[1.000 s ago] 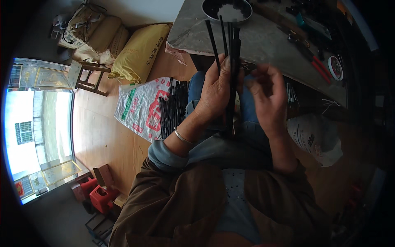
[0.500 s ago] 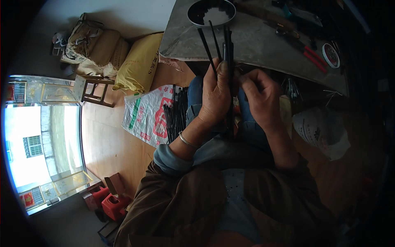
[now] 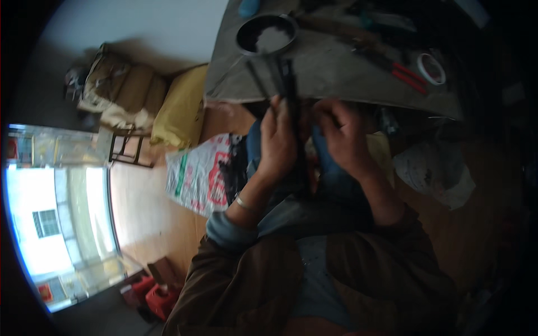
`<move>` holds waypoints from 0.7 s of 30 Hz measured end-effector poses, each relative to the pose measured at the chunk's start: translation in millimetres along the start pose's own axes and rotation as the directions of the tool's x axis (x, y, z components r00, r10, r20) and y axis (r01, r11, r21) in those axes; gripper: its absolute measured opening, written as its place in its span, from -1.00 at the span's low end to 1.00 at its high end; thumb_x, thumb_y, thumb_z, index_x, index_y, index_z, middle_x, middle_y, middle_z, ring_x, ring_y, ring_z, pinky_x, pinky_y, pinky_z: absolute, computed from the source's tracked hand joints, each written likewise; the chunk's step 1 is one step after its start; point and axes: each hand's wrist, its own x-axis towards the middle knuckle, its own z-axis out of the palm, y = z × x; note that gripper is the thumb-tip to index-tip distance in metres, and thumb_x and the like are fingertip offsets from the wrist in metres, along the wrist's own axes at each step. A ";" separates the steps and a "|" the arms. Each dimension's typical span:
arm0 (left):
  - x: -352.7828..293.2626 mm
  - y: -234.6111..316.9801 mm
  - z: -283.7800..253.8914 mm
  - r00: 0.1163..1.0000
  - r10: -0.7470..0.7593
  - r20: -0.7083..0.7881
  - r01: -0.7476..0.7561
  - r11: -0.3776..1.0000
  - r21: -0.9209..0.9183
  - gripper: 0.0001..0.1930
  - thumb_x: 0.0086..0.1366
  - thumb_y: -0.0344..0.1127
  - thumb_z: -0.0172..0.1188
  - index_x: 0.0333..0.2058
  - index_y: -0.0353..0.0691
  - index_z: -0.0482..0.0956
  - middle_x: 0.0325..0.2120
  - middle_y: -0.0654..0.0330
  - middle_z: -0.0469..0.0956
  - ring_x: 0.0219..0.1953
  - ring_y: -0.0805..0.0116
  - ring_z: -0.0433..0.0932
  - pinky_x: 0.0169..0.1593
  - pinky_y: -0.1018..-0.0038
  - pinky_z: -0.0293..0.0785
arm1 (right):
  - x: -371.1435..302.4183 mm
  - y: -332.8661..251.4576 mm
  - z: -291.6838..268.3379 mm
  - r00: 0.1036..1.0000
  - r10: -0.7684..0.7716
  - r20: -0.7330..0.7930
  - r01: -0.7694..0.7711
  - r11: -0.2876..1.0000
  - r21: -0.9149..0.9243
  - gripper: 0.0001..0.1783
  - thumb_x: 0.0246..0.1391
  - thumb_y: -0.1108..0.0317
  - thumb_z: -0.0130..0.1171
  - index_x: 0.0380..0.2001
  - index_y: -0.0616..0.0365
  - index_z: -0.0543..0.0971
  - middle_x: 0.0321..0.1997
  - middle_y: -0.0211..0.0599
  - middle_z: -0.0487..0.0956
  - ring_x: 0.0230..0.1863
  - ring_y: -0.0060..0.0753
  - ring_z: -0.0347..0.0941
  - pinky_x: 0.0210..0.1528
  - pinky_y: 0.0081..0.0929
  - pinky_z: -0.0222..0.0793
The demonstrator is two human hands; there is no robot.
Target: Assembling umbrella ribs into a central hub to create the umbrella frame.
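My left hand (image 3: pixel 280 143) is closed around several thin black rods (image 3: pixel 288 81) that stick up past the fingers, with dark lengths hanging below toward my lap. One rod leans away from the others to the left. Close beside the bundle on the right is my right hand (image 3: pixel 347 137), its fingers curled and pinched together. Blur hides whatever lies between those fingertips. More black rods (image 3: pixel 237 168) lie on a white printed plastic sack (image 3: pixel 190 182) by my left leg.
Ahead is a grey table (image 3: pixel 230 78) bearing a dark bowl (image 3: pixel 242 46) of pale powder, red-handled pliers (image 3: pixel 409 78) and a white-rimmed round dish (image 3: pixel 431 68). A yellow sack (image 3: pixel 179 109) and small wooden stool (image 3: pixel 131 148) stand left; a white bag (image 3: pixel 443 176) sits right.
The view has shifted, so the table shows further left and a blue object appears at its far edge. Both hands keep much the same hold; the rods now tilt slightly left and look blurred.
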 end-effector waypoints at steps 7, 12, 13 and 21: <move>-0.8 0.6 -4.7 0.990 -0.138 0.029 0.141 0.968 -0.209 -0.68 0.46 -0.14 -0.25 -0.19 -0.22 0.42 -0.53 0.35 0.41 -0.58 0.62 0.33 -0.54 0.68 0.27 | 8.5 -4.5 -2.5 0.938 -0.346 -0.004 0.330 0.896 -0.296 -0.88 -0.07 0.49 0.22 -0.42 0.19 0.48 -0.44 -0.20 0.49 -0.39 -0.13 0.49 -0.39 -0.33 0.40; -2.4 6.6 3.6 0.983 -0.182 0.009 0.177 0.940 -0.292 -0.70 0.46 -0.12 -0.19 -0.18 -0.21 0.41 -0.58 0.39 0.36 -0.63 0.67 0.21 -0.59 0.71 0.12 | 6.2 -4.8 -0.4 0.982 -0.188 0.004 0.185 0.960 -0.211 -0.93 0.06 0.48 0.12 -0.42 0.23 0.44 -0.52 -0.23 0.49 -0.45 -0.36 0.46 -0.42 -0.48 0.32; -2.6 7.0 4.2 0.978 -0.207 -0.008 0.195 0.932 -0.307 -0.70 0.45 -0.10 -0.18 -0.18 -0.19 0.41 -0.58 0.38 0.36 -0.63 0.66 0.22 -0.59 0.72 0.12 | 7.9 -7.6 -2.8 0.981 -0.194 0.002 0.190 0.958 -0.216 -0.93 0.06 0.48 0.12 -0.42 0.23 0.44 -0.52 -0.23 0.49 -0.45 -0.36 0.46 -0.42 -0.48 0.32; -8.6 1.1 -1.9 0.987 -0.148 0.060 0.160 0.902 -0.401 -0.67 0.45 -0.08 -0.20 -0.13 -0.21 0.38 -0.57 0.34 0.35 -0.62 0.61 0.25 -0.56 0.69 0.19 | 62.5 25.2 -108.0 0.886 -0.429 -0.177 0.178 0.666 -0.725 -0.89 -0.03 0.35 0.19 -0.48 0.11 0.48 -0.46 -0.23 0.49 -0.37 -0.10 0.45 -0.30 -0.23 0.36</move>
